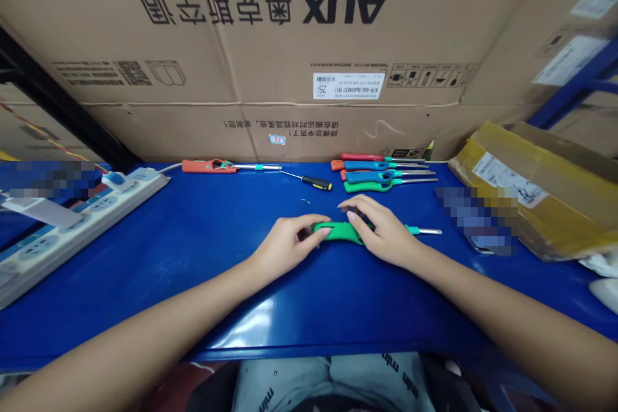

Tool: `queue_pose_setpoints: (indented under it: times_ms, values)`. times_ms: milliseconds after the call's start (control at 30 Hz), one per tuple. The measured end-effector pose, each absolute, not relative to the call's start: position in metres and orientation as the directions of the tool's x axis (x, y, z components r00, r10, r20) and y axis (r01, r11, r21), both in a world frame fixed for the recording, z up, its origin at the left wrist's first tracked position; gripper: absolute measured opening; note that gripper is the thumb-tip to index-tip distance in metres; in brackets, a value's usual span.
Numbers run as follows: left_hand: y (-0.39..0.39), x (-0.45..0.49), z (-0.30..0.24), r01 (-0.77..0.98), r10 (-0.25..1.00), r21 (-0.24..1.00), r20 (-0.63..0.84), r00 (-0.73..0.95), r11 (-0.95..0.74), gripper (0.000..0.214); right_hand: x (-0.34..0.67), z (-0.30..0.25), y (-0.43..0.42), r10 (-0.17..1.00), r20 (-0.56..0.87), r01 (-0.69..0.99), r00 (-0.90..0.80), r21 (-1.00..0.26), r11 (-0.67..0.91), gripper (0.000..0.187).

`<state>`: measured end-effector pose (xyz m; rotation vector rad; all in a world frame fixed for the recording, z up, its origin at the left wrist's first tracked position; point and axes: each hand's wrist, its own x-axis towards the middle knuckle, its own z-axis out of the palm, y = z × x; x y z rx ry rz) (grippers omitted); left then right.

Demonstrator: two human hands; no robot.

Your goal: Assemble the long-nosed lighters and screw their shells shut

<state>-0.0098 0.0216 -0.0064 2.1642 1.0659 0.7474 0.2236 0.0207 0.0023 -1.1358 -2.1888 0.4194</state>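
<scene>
A green long-necked lighter [340, 231] lies level between my two hands, close over the blue table. My left hand [286, 243] pinches the handle's left end between thumb and fingers. Over the middle of the lighter, my right hand [389, 232] curls its fingers and thumb, covering the trigger part. The metal tube pokes out to the right past that hand. Beyond the hands lie a small black-and-yellow screwdriver [316, 183], two tiny pale bits, and an orange long-necked lighter [207, 167] at the back left.
Several more long-necked lighters, among them a blue one [369, 176], are grouped at the back right. A power strip [145, 181] runs along the left. On the right are a blurred-out dark object [476, 219] and a taped carton [526, 206]. Large cardboard [270, 77] stands behind the table [217, 328].
</scene>
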Motion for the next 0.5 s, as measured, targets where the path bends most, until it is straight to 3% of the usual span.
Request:
queue_pose_setpoints:
  times_ms: [100,333,500]
  values:
    - [0.025,-0.014,-0.006,0.537,0.788,0.609,0.267,0.555,-0.584,0.031,0.218,0.001,0.041,0.887,0.326,0.694,-0.326,-0.554,0.459,0.021]
    - [0.024,-0.017,-0.01,0.569,0.741,0.499,0.274,0.613,-0.654,0.031,0.181,0.012,0.103,0.911,0.224,0.799,-0.346,-0.439,0.412,0.033]
    - [0.022,-0.018,-0.006,0.595,0.731,0.44,0.266,0.628,-0.672,0.032,0.156,0.014,0.117,0.933,0.148,0.835,-0.327,-0.418,0.359,0.016]
